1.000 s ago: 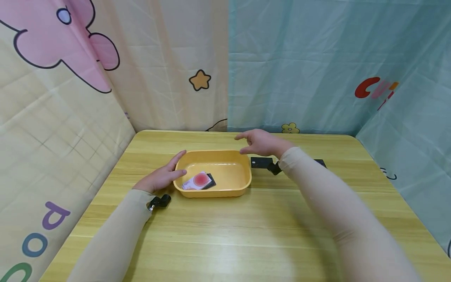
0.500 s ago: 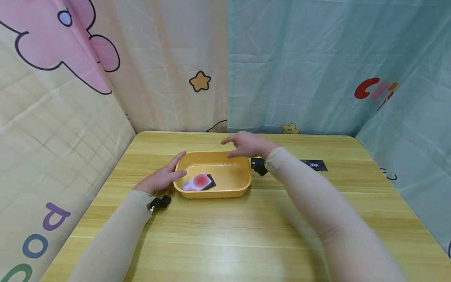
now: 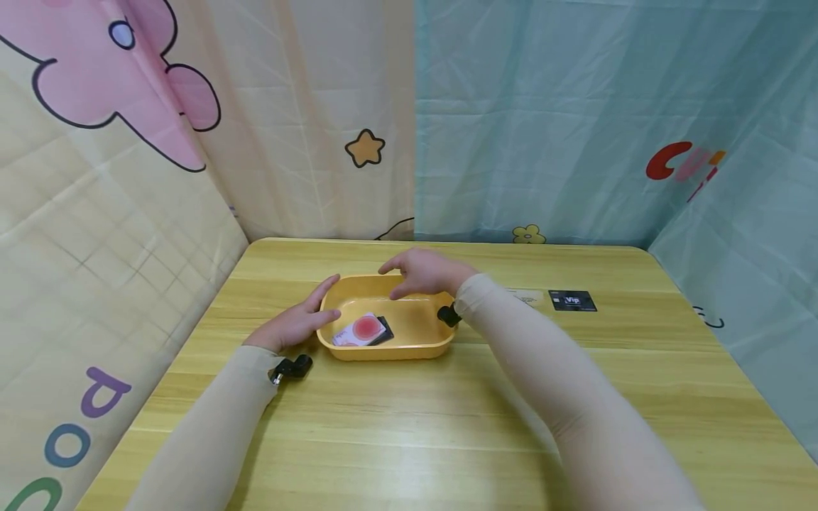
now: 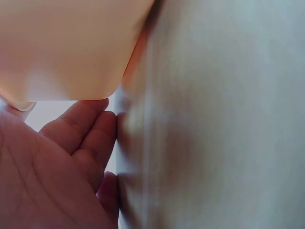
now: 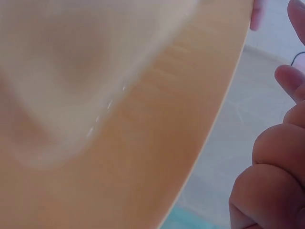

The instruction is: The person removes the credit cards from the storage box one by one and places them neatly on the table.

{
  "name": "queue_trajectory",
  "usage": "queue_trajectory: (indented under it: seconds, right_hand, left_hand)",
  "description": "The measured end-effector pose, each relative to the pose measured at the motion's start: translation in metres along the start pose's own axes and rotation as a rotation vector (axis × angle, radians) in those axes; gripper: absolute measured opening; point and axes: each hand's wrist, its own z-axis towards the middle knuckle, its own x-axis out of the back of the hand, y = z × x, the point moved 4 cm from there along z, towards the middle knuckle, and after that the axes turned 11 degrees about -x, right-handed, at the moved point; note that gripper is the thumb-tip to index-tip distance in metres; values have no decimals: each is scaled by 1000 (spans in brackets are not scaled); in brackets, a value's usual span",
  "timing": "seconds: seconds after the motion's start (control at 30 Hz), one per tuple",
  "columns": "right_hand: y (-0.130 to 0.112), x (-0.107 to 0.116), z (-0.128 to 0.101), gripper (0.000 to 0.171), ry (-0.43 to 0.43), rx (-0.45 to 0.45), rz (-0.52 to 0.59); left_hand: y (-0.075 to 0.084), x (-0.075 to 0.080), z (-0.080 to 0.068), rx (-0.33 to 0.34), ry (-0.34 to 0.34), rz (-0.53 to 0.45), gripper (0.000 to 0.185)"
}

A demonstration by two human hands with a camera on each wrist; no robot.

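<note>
Leftward across the far rim of the yellow tray (image 3: 409,348) is where the right hand (image 3: 424,272) has travelled since a second ago, uncovering a pale card (image 3: 527,297) on the table that the forearm hid before. That hand now hovers over the tray's back edge, fingers loosely spread and slightly curled, holding nothing. Sitting on the wooden table (image 3: 447,426) left of centre, the tray holds a white card with a red disc (image 3: 360,328), which lies on top of a dark card (image 3: 383,330) near the tray's left end. Resting against the tray's left outer wall is the left hand (image 3: 290,323), fingers straight and together, fingertips touching the rim (the left wrist view shows the fingers (image 4: 90,138) pressed beside the tray's corner (image 4: 71,47)). Further right on the table, beside the pale card, lies a black card (image 3: 572,300) with white lettering. Patterned cloth sheets (image 3: 255,106) stand around the table.
</note>
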Motion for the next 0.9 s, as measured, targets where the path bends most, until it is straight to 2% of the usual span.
queue_trajectory:
  seconds: [0.27,0.6,0.9]
  right_hand:
    - [-6,-12,10,59,-39,-26,10]
    - [-11,-32,23,56,-82,-2,24]
    - [-5,-52,31,59,-192,-60,75]
  left_hand:
    - [1,0,0,-7,-11,10,79]
    - [2,1,-1,-14,-11,15,80]
    - [2,0,-1,-22,-6,10,79]
